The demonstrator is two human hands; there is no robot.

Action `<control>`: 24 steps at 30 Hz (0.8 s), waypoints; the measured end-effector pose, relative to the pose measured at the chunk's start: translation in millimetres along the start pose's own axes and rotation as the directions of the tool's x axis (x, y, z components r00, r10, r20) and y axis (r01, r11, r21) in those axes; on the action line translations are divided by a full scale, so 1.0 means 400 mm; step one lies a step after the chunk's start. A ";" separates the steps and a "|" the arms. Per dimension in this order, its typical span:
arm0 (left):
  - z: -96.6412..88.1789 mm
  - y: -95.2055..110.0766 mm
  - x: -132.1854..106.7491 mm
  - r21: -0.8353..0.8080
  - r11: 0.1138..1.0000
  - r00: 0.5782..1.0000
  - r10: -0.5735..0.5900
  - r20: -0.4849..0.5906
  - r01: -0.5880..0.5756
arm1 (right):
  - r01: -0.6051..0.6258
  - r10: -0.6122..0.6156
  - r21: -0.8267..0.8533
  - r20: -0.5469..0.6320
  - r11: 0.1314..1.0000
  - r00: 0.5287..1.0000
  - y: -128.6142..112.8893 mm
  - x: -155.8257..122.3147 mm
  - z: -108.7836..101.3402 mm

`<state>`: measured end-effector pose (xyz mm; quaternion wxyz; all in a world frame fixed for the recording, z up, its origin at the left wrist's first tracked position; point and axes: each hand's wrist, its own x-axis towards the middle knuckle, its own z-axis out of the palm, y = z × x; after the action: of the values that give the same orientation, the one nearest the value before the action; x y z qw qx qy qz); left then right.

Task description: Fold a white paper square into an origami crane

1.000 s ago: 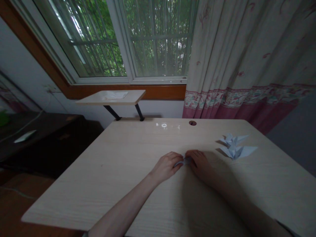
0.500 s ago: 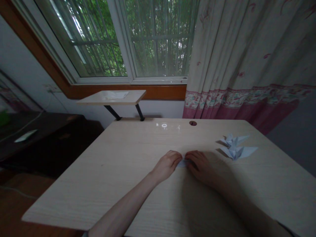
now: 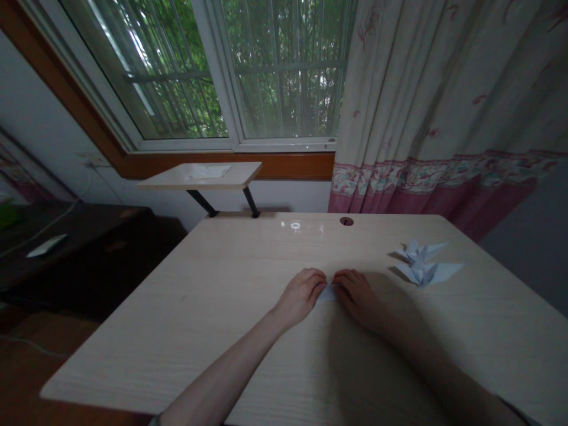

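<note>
The left hand (image 3: 300, 297) and right hand (image 3: 357, 297) are closed inward with fingers curled, gripping opposite ends of a small folded white paper (image 3: 327, 293) (mostly hidden by the fingertips). The paper sits between them, over a pale wood desk (image 3: 186, 307). Two origami cranes (image 3: 421, 263) lie at 2 o'clock from the paper, touching neither hand.
</note>
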<state>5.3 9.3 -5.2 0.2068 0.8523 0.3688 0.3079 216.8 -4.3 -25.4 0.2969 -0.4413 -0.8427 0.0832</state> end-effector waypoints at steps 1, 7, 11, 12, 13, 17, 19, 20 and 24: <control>0.000 0.000 0.000 0.022 1.000 1.000 -0.019 -0.004 0.019 | -0.006 0.006 -0.020 -0.001 1.000 1.000 0.004 -0.001 0.004; -0.005 0.000 0.001 0.110 0.985 0.991 -0.129 -0.024 0.131 | -0.097 0.097 -0.103 -0.005 0.990 0.995 0.012 -0.002 0.016; -0.012 0.008 0.003 0.211 0.965 0.987 -0.161 0.014 0.155 | -0.084 0.084 -0.124 -0.011 0.989 0.996 0.009 0.000 0.009; -0.014 0.011 0.003 0.228 0.961 0.986 -0.168 0.018 0.160 | -0.079 0.079 -0.126 -0.007 0.989 0.997 0.008 0.000 0.007; -0.016 0.013 0.003 0.239 0.957 0.984 -0.175 0.021 0.165 | -0.077 0.078 -0.125 -0.002 0.989 0.997 0.008 -0.001 0.005; -0.017 0.016 0.004 0.245 0.953 0.982 -0.188 0.026 0.176 | -0.095 0.096 -0.112 0.000 0.989 0.995 0.009 -0.001 0.004; -0.015 0.013 0.004 0.237 0.956 0.983 -0.182 0.017 0.173 | -0.100 0.099 -0.099 -0.015 0.990 0.995 0.008 -0.001 0.005; -0.014 0.012 0.003 0.231 0.958 0.984 -0.175 0.014 0.168 | -0.100 0.097 -0.094 -0.026 0.991 0.995 0.008 -0.001 0.005; -0.009 0.009 0.000 0.201 0.969 0.989 -0.150 0.013 0.144 | -0.088 0.084 -0.078 -0.045 0.993 0.995 0.005 0.000 0.002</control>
<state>4.8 7.5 -0.3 0.1477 0.8433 0.4569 0.2413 217.8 -3.0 -26.8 0.2928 -0.4903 -0.8192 0.0529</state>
